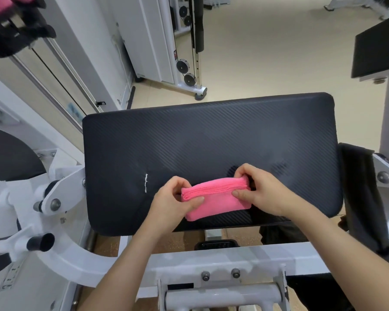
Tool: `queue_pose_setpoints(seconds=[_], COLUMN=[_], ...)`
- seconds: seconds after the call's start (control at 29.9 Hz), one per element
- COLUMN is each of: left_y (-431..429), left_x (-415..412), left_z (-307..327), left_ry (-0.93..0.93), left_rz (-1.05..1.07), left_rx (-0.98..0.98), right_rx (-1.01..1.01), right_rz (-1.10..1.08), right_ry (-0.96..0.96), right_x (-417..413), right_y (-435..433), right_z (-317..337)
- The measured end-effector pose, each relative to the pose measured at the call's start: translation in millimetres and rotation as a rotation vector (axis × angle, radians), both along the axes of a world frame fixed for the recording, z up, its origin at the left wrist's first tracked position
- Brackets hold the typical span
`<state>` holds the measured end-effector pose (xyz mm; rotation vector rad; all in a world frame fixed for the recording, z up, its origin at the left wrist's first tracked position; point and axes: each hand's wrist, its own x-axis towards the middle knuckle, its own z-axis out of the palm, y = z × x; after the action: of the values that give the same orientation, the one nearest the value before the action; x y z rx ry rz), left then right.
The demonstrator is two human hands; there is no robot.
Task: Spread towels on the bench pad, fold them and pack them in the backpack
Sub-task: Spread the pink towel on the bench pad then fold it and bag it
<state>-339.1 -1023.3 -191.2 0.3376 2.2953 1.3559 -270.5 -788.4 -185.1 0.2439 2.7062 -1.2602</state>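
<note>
Folded pink towel [216, 197] near the near edge of black bench pad [211, 140], left hand [174, 199] pinching its left end, thumb on top, right hand [262, 189] clamped on its far right corner, dark fabric [357, 187] draped at right.

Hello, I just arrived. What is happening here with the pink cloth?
A person is folding a pink towel on the black bench pad of a gym machine. The left hand pinches its left end, and the right hand grips its right end. The towel is already a small, thick rectangle. No backpack is clearly visible.
</note>
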Motion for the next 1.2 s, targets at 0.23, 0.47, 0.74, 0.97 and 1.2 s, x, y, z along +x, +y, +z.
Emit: queue_pose_setpoints(seconds=[0.23,0.47,0.74,0.97,1.2], left_y=[8.0,9.1,32.6,91.0,169.1], left_x=[54.7,96.5,154.0,236.4,307.5], left_z=[23.3,28.3,21.2,15.8,15.5], left_ry=[-0.577,-0.318,0.186,-0.595,-0.527], left_rz=[0.251,-0.100,-0.385,0.164,0.010], left_rx=[0.468,0.289,0.112,0.617,0.463], right_rx=[-0.993,-1.270,-1.481,-1.090,-0.834], right_rz=[-0.426,-0.861,-1.057,-0.663,-0.753], right_ry=[-0.281,-0.266,-0.176,-0.078,0.118], right_x=[60.2,122.7,186.5,229.7,281.6], right_y=[-23.4,-38.8,-21.8,-1.9,56.1], right_z=[34.4,43.4,46.8,43.6,26.8])
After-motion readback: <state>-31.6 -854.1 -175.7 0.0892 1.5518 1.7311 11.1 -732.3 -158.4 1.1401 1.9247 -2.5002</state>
